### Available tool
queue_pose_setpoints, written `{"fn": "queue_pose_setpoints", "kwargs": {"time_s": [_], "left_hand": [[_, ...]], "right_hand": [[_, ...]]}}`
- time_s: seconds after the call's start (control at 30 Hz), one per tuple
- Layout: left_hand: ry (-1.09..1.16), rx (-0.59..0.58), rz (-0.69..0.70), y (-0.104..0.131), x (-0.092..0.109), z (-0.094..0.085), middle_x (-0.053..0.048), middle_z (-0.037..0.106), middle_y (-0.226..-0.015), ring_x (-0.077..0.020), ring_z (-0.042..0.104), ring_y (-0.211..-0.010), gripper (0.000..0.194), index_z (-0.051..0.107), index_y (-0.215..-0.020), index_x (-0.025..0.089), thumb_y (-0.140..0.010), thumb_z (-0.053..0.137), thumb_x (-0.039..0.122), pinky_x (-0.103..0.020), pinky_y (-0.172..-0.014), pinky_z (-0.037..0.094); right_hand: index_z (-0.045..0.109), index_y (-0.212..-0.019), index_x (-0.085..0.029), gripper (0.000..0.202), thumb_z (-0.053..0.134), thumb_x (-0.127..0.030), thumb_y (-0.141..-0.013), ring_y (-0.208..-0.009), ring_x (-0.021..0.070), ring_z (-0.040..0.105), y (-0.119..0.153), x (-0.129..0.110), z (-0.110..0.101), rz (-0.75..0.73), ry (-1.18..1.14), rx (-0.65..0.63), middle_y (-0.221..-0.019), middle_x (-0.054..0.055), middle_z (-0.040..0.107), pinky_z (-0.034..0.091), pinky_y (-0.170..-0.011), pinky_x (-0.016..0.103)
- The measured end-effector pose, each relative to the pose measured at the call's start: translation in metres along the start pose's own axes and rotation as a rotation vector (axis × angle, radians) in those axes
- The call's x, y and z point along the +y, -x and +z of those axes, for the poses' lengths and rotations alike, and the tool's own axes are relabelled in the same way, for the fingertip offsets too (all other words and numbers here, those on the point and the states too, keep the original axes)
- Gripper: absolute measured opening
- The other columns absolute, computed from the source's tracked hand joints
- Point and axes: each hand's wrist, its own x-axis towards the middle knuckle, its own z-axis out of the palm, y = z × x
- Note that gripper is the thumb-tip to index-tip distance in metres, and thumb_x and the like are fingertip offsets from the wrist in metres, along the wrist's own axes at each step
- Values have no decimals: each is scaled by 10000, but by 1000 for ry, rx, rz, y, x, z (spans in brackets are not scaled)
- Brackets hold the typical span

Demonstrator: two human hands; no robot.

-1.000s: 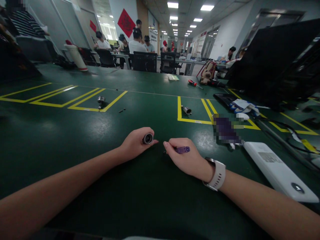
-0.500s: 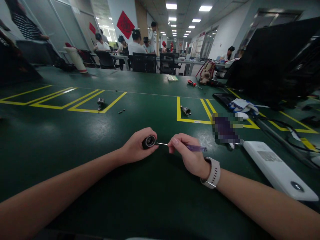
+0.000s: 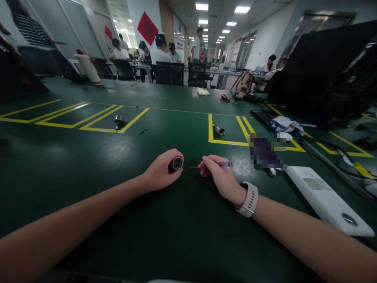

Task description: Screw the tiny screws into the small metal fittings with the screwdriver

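My left hand (image 3: 160,170) is wrapped round a short black cylinder (image 3: 176,163), its hollow, metal-rimmed end turned towards me. A small screwdriver (image 3: 225,165) with a see-through purple handle is pinched in my right hand (image 3: 220,175). Its thin shaft points left, a short gap away from the cylinder. At the shaft's tip is a tiny dark bit, too small to name for sure. Both hands are low over the green table (image 3: 165,232).
A metal part (image 3: 118,121) and a cone-shaped metal piece (image 3: 218,129) lie by yellow tape marks. Several tiny dark pieces (image 3: 143,131) are scattered nearby. Further back lies a red-handled screwdriver (image 3: 229,99). To the right are a white power bank (image 3: 326,198), cables and a glove (image 3: 287,125).
The purple screwdriver's tip has come away from the side of the black cylinder, leaving a gap. My right hand has shifted and turned slightly; my left keeps its hold.
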Motion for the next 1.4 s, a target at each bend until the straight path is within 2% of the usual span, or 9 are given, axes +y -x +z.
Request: {"fn": "queue_pose_setpoints", "kwargs": {"time_s": [0.3,0.43,0.53,0.6,0.77,0.9,1.07,1.2,1.4], "left_hand": [[13,-15,-3,0,2,-1,-26,536,-836,-154,515,-756,134,503,-881,167,-748,519,175,-288,-665,438],[33,-33,3,0,1,-1,-31,544,-868,-157,521,-789,131,505,-890,172,-765,537,198,-293,-687,444],[56,-15,9,0,0,1,-24,543,-868,-153,526,-780,161,505,-880,176,-765,586,255,-282,-667,439],[74,-6,-16,1,-1,3,-13,543,-851,-144,530,-751,201,498,-877,179,-760,612,297,-270,-637,433],[106,-23,-99,1,0,4,21,550,-760,-119,531,-635,269,456,-861,186,-755,632,359,-241,-554,405],[49,-15,-72,1,0,3,6,560,-776,-128,538,-659,198,479,-861,179,-761,607,294,-248,-571,406],[15,-43,26,1,2,2,-16,563,-818,-142,541,-735,127,509,-866,173,-747,552,190,-261,-629,420],[23,-54,57,2,3,1,-9,537,-788,-135,511,-706,146,490,-848,172,-708,527,156,-254,-616,406],[81,-79,111,2,4,-2,-15,500,-804,-134,467,-711,166,470,-871,163,-706,465,145,-258,-622,388]], "right_hand": [[600,-613,-167,316,450,-307,-853,-540,126,539,-5,-6,0,23,196,-16,-547,-3,564,402,-533,260],[564,-511,-178,327,468,-254,-815,-408,105,473,-7,-22,-7,139,325,-126,-419,-21,502,335,-435,241],[552,-497,-180,329,470,-249,-808,-382,99,460,-5,-29,-7,197,274,-223,-396,-29,485,333,-419,236],[556,-524,-176,321,460,-258,-819,-401,101,471,-3,-26,-4,193,176,-221,-420,-29,494,347,-428,233],[578,-579,-160,328,473,-323,-844,-454,101,491,2,-9,3,108,-60,-158,-475,-24,517,388,-471,230],[600,-630,-166,342,451,-345,-881,-512,103,522,6,-6,-2,-69,-186,-109,-532,-21,543,417,-520,235],[603,-718,-171,281,428,-280,-909,-652,116,565,13,-17,-1,-286,71,-154,-671,3,588,439,-626,246],[580,-720,-157,260,427,-251,-908,-668,125,554,15,-20,4,-370,219,-193,-706,19,584,430,-637,257],[571,-741,-147,234,433,-237,-907,-664,121,544,14,-17,7,-451,281,-220,-715,23,574,428,-639,252]]}}
